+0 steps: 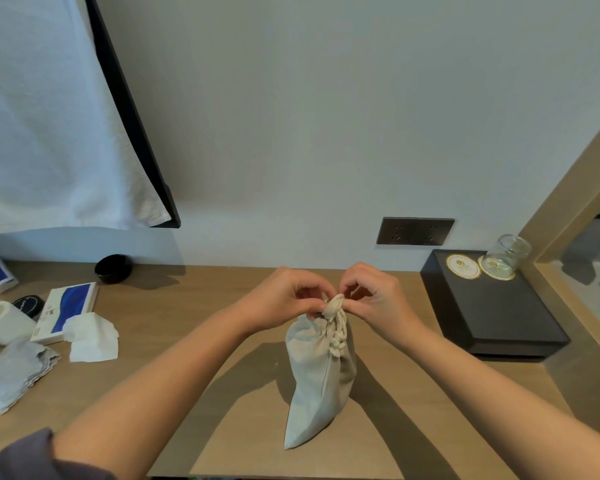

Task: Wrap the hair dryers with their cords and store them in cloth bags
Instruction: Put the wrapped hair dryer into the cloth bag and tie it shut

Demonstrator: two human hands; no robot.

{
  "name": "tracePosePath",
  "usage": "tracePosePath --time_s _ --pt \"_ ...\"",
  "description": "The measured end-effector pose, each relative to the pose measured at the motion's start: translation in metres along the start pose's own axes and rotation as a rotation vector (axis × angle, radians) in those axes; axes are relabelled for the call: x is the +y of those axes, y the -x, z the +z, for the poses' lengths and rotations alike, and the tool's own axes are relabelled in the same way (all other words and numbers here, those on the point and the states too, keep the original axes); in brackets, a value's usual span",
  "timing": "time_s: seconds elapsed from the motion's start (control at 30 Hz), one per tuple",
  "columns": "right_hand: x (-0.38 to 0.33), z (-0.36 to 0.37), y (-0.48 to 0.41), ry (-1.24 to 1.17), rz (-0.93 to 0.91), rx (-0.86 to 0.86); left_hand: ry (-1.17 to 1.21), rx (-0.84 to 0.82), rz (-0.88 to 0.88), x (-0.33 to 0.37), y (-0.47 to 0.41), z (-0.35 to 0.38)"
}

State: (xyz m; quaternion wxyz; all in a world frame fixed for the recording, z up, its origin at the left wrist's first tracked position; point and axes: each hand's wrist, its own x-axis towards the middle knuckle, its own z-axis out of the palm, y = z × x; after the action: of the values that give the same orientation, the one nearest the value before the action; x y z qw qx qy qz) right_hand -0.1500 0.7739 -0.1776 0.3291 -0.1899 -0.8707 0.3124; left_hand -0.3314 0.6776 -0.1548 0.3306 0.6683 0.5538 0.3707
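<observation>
Cloth bag (321,379) stands on the wooden counter (194,368) dead centre, long axis running 12-to-6: gathered neck at 12, pointed bottom corner at 6, near the counter's front edge. Bulge says it's loaded, but the hair dryer itself isn't visible, so that's a guess.

Key relation: bag neck sits right between the two hands, body hanging off toward 6 from the fingertips. Left hand (284,294) at 9 of the neck, right hand (371,294) at 3, about equally close. Both forearms come in from 6, converging, wrists cocked, fingers curled down onto the bunched top.

Fingers of both hands are pinching at the neck and the braided drawstring (340,332), which dangles down the right side of the bag. Exact finger contact is blurry; can't tell cord from fabric in either pinch.

Read: closing/tying step, nearly done for this bag. Next pull likely goes outward, 9 and 3.

Black tray (492,306) at 3, well apart.
</observation>
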Motion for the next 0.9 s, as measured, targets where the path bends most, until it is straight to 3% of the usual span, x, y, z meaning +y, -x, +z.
tracePosePath --time_s 0.23,0.33,0.43,0.57,0.73,0.9 --pt "0.005 0.002 0.002 -0.045 -0.001 0.032 -0.089 -0.009 -0.021 0.001 -0.002 0.004" --pt "0.003 0.004 0.005 -0.172 0.127 -0.011 -0.147 0.035 -0.045 -0.003 -0.001 0.01" --pt "0.001 0.007 0.012 -0.381 0.363 -0.159 -0.192 0.066 -0.054 -0.006 -0.001 0.009" --pt "0.002 0.018 0.011 -0.414 0.39 -0.42 -0.309 0.041 -0.046 -0.006 -0.003 0.003" --pt "0.006 0.019 0.009 -0.366 0.462 -0.377 -0.52 0.038 0.009 -0.002 -0.002 -0.009" --pt "0.003 0.022 0.023 -0.389 0.419 -0.348 -0.626 0.05 0.029 0.0 -0.001 -0.025"
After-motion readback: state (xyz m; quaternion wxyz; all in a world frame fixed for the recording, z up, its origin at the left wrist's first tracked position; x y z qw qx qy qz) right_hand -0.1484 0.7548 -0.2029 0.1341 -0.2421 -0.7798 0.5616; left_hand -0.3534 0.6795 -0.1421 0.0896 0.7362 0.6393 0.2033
